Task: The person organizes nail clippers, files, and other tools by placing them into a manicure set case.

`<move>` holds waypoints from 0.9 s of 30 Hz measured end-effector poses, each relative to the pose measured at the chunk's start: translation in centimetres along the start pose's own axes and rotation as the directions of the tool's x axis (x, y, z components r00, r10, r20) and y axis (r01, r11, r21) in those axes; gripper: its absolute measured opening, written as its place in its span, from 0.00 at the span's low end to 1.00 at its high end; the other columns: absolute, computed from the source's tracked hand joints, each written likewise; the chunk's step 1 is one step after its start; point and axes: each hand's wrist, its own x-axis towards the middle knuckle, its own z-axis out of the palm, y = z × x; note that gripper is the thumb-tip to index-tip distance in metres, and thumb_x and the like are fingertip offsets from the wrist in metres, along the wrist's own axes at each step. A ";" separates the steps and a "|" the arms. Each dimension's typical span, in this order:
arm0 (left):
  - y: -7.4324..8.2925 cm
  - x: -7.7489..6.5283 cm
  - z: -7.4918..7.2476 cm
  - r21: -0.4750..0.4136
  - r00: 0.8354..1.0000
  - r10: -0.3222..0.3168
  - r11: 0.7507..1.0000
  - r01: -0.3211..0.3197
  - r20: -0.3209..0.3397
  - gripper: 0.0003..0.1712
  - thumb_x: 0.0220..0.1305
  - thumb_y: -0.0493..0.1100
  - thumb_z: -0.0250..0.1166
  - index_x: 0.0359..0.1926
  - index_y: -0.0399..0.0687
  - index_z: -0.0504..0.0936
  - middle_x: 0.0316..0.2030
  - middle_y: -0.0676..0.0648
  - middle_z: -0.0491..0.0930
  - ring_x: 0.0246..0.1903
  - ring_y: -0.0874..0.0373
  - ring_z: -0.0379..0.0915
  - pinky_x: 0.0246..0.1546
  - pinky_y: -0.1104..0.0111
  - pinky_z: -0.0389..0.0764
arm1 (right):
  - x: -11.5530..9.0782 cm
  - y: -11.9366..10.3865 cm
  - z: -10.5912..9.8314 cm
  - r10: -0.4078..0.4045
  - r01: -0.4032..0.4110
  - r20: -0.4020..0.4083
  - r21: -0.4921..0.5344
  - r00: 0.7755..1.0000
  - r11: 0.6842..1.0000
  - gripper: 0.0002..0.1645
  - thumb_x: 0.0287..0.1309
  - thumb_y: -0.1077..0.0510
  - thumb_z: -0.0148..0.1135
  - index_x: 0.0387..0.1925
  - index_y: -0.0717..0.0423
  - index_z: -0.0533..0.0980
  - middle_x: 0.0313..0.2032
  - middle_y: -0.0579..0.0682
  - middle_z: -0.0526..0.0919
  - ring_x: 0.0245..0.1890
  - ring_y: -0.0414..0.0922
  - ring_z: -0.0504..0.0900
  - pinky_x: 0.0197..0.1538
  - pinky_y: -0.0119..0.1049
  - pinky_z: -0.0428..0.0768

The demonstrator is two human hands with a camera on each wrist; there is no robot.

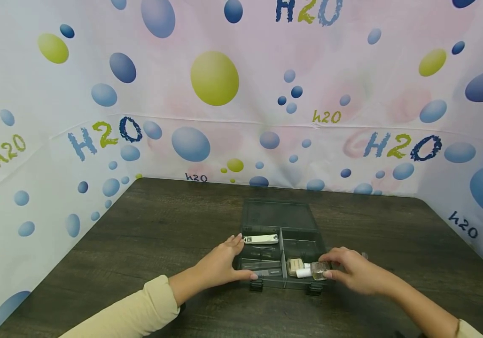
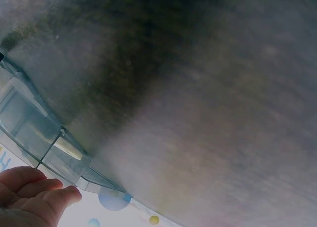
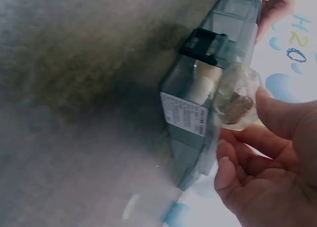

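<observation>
A dark see-through plastic organizer box (image 1: 284, 283) lies on the table with its lid (image 1: 278, 215) tipped back. My left hand (image 1: 220, 263) touches its left side, fingers stretched toward the back and thumb along the front rim. A white nail clipper (image 1: 261, 239) lies in the back left compartment; small thin items below it are hard to make out. My right hand (image 1: 353, 270) pinches a clear nail polish bottle (image 3: 237, 96) between thumb and fingers at the front right compartment. The bottle's white cap (image 1: 303, 272) points left. Beside it is a beige nail polish bottle (image 1: 294, 265) in that compartment.
Two black latches (image 1: 256, 284) stick out from the box's front edge. A small clear object (image 1: 365, 255) shows partly behind the right hand. A white label (image 3: 184, 113) is on the box's side. Dark wooden tabletop (image 1: 161, 225) surrounds the box, with a patterned curtain (image 1: 241, 155) behind.
</observation>
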 end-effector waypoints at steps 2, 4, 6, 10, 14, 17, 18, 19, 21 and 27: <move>0.0 0.0 0.0 0.000 1.000 -0.001 1.000 0.001 0.000 0.50 0.53 0.63 0.65 0.64 0.30 0.63 0.67 0.33 0.55 0.67 0.37 0.52 0.61 0.46 0.64 | 0.3 -0.2 -0.1 0.007 -0.005 0.033 -0.036 0.999 0.999 0.25 0.60 0.51 0.58 0.50 0.68 0.75 0.38 0.46 0.76 0.32 0.34 0.67 0.29 0.29 0.68; 0.0 0.0 0.0 0.001 1.000 -0.001 1.000 0.001 0.000 0.50 0.53 0.63 0.65 0.64 0.30 0.63 0.67 0.32 0.55 0.67 0.37 0.52 0.61 0.46 0.64 | 0.6 -0.4 -0.1 0.024 -0.019 0.061 -0.076 0.998 0.997 0.24 0.58 0.52 0.60 0.49 0.68 0.75 0.40 0.48 0.78 0.35 0.40 0.71 0.33 0.32 0.73; 0.0 -0.1 0.0 0.001 1.000 -0.001 1.000 0.001 0.001 0.50 0.53 0.63 0.65 0.64 0.29 0.63 0.67 0.32 0.55 0.67 0.37 0.52 0.61 0.46 0.64 | 0.8 -0.5 -0.1 0.037 -0.027 0.082 -0.114 0.996 0.993 0.24 0.56 0.54 0.61 0.49 0.68 0.76 0.42 0.51 0.79 0.39 0.45 0.74 0.36 0.36 0.76; 0.1 -0.1 0.0 0.000 1.000 -0.002 1.000 0.002 0.004 0.50 0.53 0.63 0.65 0.64 0.29 0.62 0.68 0.32 0.55 0.67 0.36 0.52 0.61 0.46 0.64 | 1.2 -0.6 -0.2 0.052 -0.035 0.112 -0.146 0.992 0.989 0.22 0.54 0.56 0.64 0.47 0.66 0.77 0.42 0.52 0.80 0.40 0.49 0.76 0.39 0.38 0.78; 0.1 -0.1 -0.1 0.004 1.000 -0.001 1.000 0.001 0.009 0.50 0.53 0.63 0.65 0.64 0.29 0.62 0.68 0.32 0.55 0.67 0.36 0.52 0.62 0.46 0.64 | 1.8 -0.4 -0.5 0.058 -0.042 0.166 -0.100 0.984 0.994 0.20 0.53 0.58 0.65 0.46 0.67 0.78 0.36 0.48 0.81 0.32 0.39 0.76 0.32 0.32 0.76; 0.1 -0.1 -0.1 0.001 1.000 0.000 1.000 0.000 0.012 0.50 0.53 0.63 0.65 0.64 0.29 0.62 0.68 0.32 0.54 0.67 0.37 0.52 0.62 0.46 0.64 | 2.3 -0.5 -0.7 0.069 -0.061 0.201 -0.048 0.977 0.997 0.16 0.51 0.63 0.65 0.43 0.67 0.79 0.30 0.44 0.80 0.27 0.32 0.72 0.28 0.29 0.73; 0.1 -0.1 -0.1 0.001 1.000 0.001 1.000 -0.001 0.012 0.50 0.53 0.63 0.65 0.64 0.29 0.63 0.68 0.32 0.54 0.67 0.37 0.52 0.62 0.46 0.63 | 2.4 -0.7 -0.8 0.075 -0.069 0.207 -0.034 0.975 0.997 0.15 0.50 0.64 0.66 0.41 0.67 0.79 0.28 0.43 0.79 0.26 0.31 0.70 0.28 0.28 0.73; 0.1 -0.1 -0.1 0.002 1.000 0.001 1.000 -0.001 0.012 0.50 0.53 0.63 0.64 0.64 0.29 0.63 0.68 0.32 0.55 0.67 0.37 0.52 0.62 0.46 0.64 | 2.6 -0.8 -0.8 0.086 -0.081 0.211 -0.029 0.974 0.996 0.13 0.49 0.66 0.66 0.40 0.66 0.79 0.27 0.43 0.78 0.26 0.32 0.71 0.28 0.28 0.74; 0.1 -0.1 -0.1 -0.003 1.000 0.001 1.000 -0.001 0.011 0.50 0.53 0.63 0.64 0.64 0.29 0.63 0.68 0.32 0.54 0.67 0.37 0.52 0.62 0.46 0.63 | 2.8 -1.1 -0.8 0.107 -0.104 0.207 -0.025 0.972 0.994 0.12 0.47 0.69 0.65 0.37 0.64 0.79 0.25 0.43 0.78 0.25 0.33 0.72 0.28 0.29 0.75; 0.1 -0.1 -0.1 0.003 1.000 -0.001 1.000 0.001 0.012 0.50 0.54 0.63 0.64 0.64 0.29 0.62 0.68 0.32 0.54 0.67 0.37 0.52 0.62 0.46 0.63 | 3.2 -1.6 -0.5 0.175 -0.164 0.184 -0.075 0.967 0.984 0.13 0.42 0.73 0.65 0.33 0.59 0.79 0.21 0.43 0.74 0.22 0.35 0.70 0.27 0.30 0.72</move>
